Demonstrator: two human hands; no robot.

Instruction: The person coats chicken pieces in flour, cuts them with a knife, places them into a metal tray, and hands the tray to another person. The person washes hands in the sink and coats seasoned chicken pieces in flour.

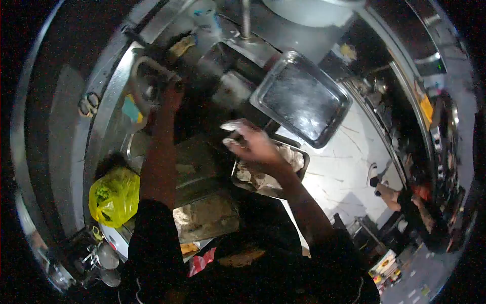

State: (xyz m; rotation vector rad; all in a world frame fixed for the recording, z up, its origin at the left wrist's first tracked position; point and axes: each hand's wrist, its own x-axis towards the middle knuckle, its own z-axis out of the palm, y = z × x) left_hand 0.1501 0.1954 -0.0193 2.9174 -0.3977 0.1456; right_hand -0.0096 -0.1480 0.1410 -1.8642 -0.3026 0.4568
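Observation:
My right hand (255,147) is over a metal pan (271,191), slightly blurred. A white coating covers its fingertips, and a gap shows between thumb and fingers with nothing seen in it. Pale, flour-coated pieces (293,158) lie in that pan. On the far left my left hand (172,90) reaches to the end of a grey curved hose or pipe (137,78). Its fingers are lost in shadow, so its grip is unclear. Between my arms lies a dark metal surface, with a shallow tray (207,218) near my body holding a pale, crusted layer.
A large metal tray (304,99) rests beyond the pan. At left are a yellow plastic bag (115,197), scissors (89,104) and a teal-and-yellow sponge (132,109). A white tub (314,10) stands at the back. Another person (422,213) is at far right, across the pale floor (349,157).

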